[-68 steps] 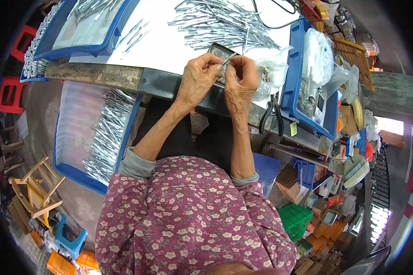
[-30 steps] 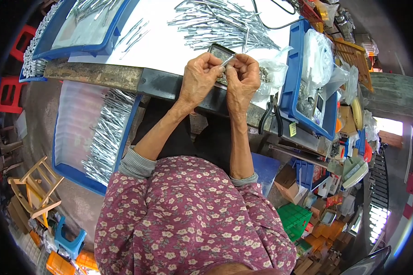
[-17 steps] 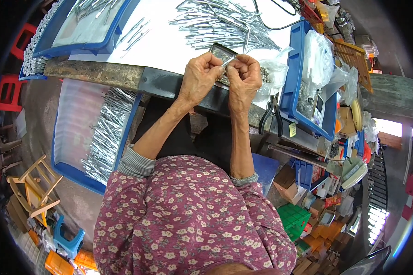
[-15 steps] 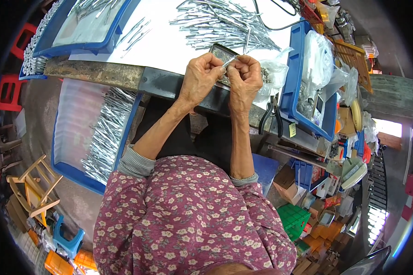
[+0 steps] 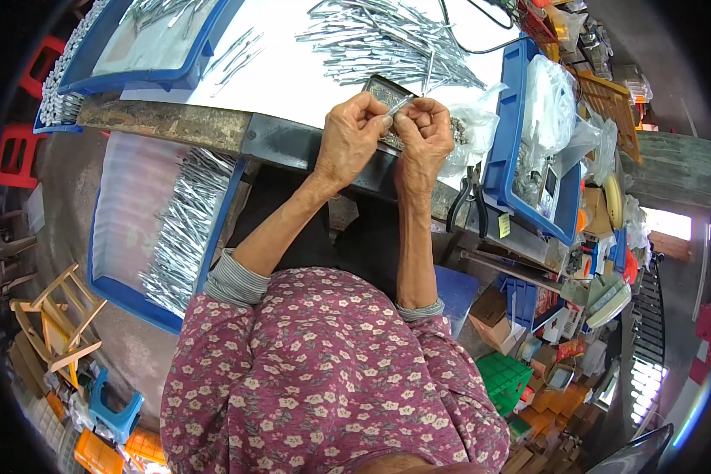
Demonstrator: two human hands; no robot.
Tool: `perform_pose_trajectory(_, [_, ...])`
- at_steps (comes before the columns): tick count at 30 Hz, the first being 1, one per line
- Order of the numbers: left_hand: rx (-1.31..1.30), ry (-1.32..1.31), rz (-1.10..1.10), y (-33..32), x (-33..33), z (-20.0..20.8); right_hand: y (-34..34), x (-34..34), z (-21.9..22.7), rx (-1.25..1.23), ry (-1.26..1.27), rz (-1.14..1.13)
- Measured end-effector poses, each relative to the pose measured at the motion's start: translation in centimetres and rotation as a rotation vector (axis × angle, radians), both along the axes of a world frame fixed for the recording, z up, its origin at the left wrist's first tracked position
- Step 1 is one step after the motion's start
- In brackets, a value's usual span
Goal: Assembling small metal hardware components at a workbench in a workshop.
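Note:
Both hands meet over the table's front edge, pinching one thin silvery metal rod (image 5: 400, 106) between thumbs and fingertips. My left hand (image 5: 351, 134) grips one end, and my right hand (image 5: 424, 140) grips it close by; the fingers hide much of it. Just beyond them lies a small dark metal tray (image 5: 381, 85) with tiny parts in it, partly covered by the hands. A large heap of similar silvery rods (image 5: 383, 39) spreads over the white tabletop (image 5: 280, 75). Next to my right hand is a clear plastic bag (image 5: 475, 130) with small brownish parts.
Black-handled pliers (image 5: 468, 201) hang at the table edge on the right. Beside them stands a blue tray (image 5: 504, 150) with plastic bags. Another blue tray (image 5: 205, 67) sits at the far left. Below the table, a blue bin (image 5: 134, 304) holds many rods. A black cable (image 5: 482, 50) crosses the back.
Both hands stay together on the rod, with only slight finger shifts and a small turn of the rod. The whole view has moved very slightly.

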State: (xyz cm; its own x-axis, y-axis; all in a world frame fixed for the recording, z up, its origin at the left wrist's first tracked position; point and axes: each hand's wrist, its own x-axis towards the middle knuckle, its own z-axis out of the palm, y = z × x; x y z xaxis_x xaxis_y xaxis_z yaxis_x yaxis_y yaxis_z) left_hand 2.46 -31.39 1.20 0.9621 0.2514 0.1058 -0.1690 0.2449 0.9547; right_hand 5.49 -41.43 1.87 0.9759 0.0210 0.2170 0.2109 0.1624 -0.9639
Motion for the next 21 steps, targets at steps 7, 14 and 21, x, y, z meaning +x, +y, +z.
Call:
perform_pose_trajectory(7, [0.239, -0.048, 0.089, -0.5, 0.0, -0.3, -0.2, -0.1, -0.2, 0.005, 0.021, -0.007])
perform_pose_trajectory(14, [-0.038, 0.007, -0.024, 0.0, 0.2, -0.2, -0.1, 0.0, -0.1, 0.029, -0.007, 0.002])
perform_pose_trajectory(21, [-0.192, 0.107, -0.103, 0.5, 0.1, 0.0, -0.1, -0.2, -0.1, -0.109, -0.036, -0.024])
